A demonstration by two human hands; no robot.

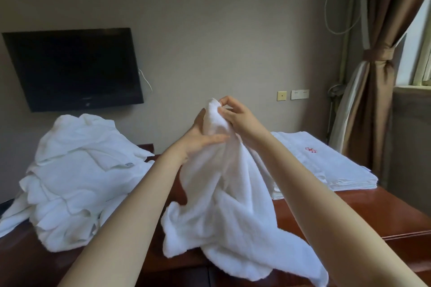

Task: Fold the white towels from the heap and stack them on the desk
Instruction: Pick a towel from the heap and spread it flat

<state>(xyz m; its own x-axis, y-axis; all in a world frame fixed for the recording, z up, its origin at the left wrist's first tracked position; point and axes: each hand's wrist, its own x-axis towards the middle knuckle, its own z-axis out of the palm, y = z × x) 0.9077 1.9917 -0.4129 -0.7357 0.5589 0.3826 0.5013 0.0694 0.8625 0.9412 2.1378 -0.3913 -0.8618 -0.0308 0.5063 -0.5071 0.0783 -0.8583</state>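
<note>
Currently the white terry towel (224,193) hung bunched and twisted from both raised hands, its lower end pooled on the dark reddish wooden desk (349,212) below them and trailing past the near edge. The right hand (235,116) pinched the topmost corner between thumb and fingertips. The left hand (200,140) lay against the cloth just below, fingers straight across its front, thumb up along the side, not really gripping.

Risks, as judged:
- One small pinch carried all the weight; a slip would drop the towel.
- The twist could hide the true edge and give a crooked fold.
- Shaking it out might clip the loose heap of white towels (77,170) left of the left hand, or ruffle the folded white stack with a red mark (326,161) right of the right hand.
</note>
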